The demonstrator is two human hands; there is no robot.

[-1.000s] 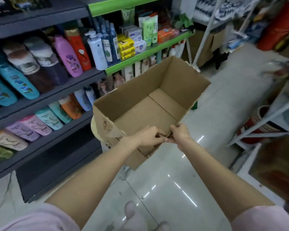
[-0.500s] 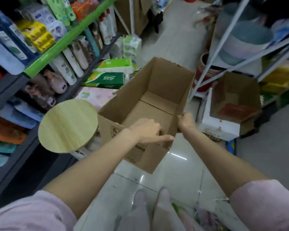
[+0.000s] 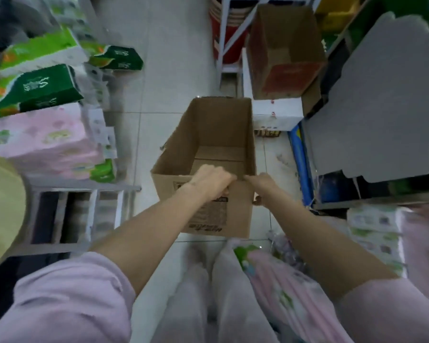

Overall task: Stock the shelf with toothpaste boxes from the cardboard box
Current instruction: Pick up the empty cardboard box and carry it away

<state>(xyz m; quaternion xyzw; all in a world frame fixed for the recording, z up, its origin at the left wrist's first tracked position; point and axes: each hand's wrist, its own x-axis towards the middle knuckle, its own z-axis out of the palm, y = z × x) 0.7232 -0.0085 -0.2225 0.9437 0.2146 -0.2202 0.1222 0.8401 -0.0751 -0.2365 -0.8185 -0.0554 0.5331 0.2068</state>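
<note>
Cardboard box (image 3: 208,154) is held in mid-air above the tiled floor (image 3: 174,70), its open top turned up so that the bare inside bottom is seen; no toothpaste boxes are visible in it, so the stock may be judged to be used up. The near rim is gripped by the left hand (image 3: 209,181), whose fingers (image 3: 221,191) are curled over the edge and down the printed outer face; the near right corner is grasped by the right hand (image 3: 260,185), with a thumb apparently hooked under at the side, though blur leaves this uncertain. A two-handed hold at one end is probably used because the emptied carton is light and only needs steering; it may be judged that it is being carried off or set down. Beyond the fingers, a second brown carton (image 3: 282,50) rests on a white box (image 3: 275,115); to the left of the fingers, green and pink tissue packs (image 3: 40,95) are stacked; to the right, a grey shaped board (image 3: 382,95) leans; the shelf to be stocked cannot be identified here.
</note>
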